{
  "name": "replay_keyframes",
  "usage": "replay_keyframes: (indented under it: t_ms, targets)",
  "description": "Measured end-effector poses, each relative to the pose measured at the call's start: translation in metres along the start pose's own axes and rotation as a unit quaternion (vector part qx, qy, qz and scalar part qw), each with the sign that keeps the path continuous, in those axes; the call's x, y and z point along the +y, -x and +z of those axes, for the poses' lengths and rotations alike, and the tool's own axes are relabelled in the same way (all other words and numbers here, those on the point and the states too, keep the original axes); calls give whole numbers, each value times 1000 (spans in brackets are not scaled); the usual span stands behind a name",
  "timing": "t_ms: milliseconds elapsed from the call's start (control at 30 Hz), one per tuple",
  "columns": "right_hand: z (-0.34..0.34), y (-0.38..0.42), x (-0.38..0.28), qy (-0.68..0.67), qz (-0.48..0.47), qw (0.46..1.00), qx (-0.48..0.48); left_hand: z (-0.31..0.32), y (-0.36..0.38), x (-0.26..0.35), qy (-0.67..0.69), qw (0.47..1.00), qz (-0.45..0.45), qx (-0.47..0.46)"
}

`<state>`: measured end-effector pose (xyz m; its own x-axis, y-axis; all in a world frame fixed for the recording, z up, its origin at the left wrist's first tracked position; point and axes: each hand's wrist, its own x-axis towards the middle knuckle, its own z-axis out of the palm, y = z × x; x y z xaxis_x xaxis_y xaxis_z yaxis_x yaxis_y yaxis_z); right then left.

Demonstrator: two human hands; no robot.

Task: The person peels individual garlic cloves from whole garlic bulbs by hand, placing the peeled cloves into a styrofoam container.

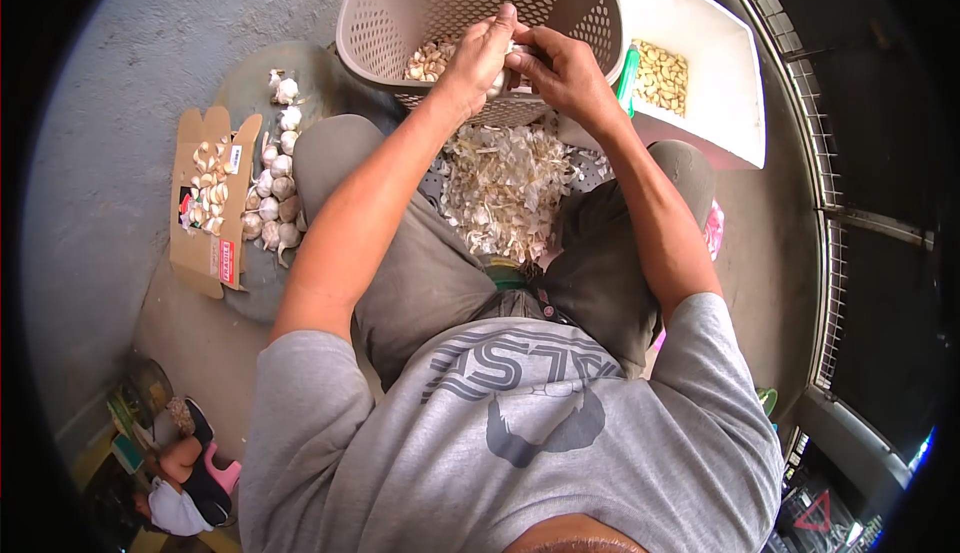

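Observation:
My left hand [478, 61] is closed around a garlic bulb [496, 85], mostly hidden by the fingers. From the other side, my right hand [564, 71] pinches the same bulb with thumb and fingers. Both hands are over the near rim of a brown perforated basket [372, 13]. Inside it lie unpeeled garlic cloves [430, 59], partly covered by my left hand. Below the hands, between my knees, is a heap of papery garlic skins [505, 188].
On my left, whole garlic bulbs [282, 168] lie beside an opened cardboard box [190, 253] holding loose cloves [208, 188]. At right, a white box [705, 38] contains peeled cloves [661, 78]; a green object [628, 78] stands at its edge. Another person [185, 493] is at lower left.

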<state>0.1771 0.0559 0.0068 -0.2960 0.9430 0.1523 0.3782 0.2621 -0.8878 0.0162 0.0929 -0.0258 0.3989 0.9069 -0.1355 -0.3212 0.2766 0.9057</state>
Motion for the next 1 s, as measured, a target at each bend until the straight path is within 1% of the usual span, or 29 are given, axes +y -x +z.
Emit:
replay_keyframes:
  t_ms: [100,133,233,267,367,400,500,567,600,667,700,733,767,800,833,867,900,933,967,1000]
  targets:
    - [-3,-4,4,21,4,999,33,2,-1,-7,-41,999,17,14]
    - [-1,-6,10,9,-16,998,60,6,0,-4,-21,999,14,27]
    - [5,-4,14,-22,-28,994,104,8,5,5,1,999,-33,23]
    - [9,-4,16,-31,-8,995,96,9,8,7,6,999,-35,23]
    - [8,0,-1,-15,-21,998,50,11,12,8,-5,999,-28,44]
    - [7,-1,-5,-32,-11,998,47,13,13,7,5,999,-22,48]
    - [7,-2,-15,-15,-50,996,71,20,13,4,38,997,-6,61]
    - [6,-3,-10,10,-45,997,69,23,13,-1,64,995,5,76]
    - [6,-5,-7,21,-43,996,69,23,10,-6,35,994,40,94]
    - [11,-9,-1,59,-73,990,103,22,4,-17,-23,985,108,129]
    - [14,-11,3,79,-88,986,121,24,7,-13,-128,970,150,141]
    - [17,-14,7,64,-106,981,151,24,10,-8,-231,942,188,151]
    - [16,-18,12,120,-93,972,180,25,14,-5,-332,902,224,159]
    - [12,-23,18,118,-94,973,175,30,15,-8,-394,858,282,168]
    - [10,-25,24,116,-96,974,171,30,16,-8,-385,866,270,169]
    - [9,-20,30,41,3,991,127,30,15,-8,-374,874,260,170]
    - [9,-15,24,-45,46,993,102,29,13,-8,-363,880,252,172]
    - [9,-12,18,-130,86,985,76,22,7,-10,-306,919,185,166]
    - [9,-12,14,-214,124,968,48,17,3,-11,-179,968,96,146]
    - [5,-11,13,-247,110,962,39,15,-1,-9,-197,964,119,131]
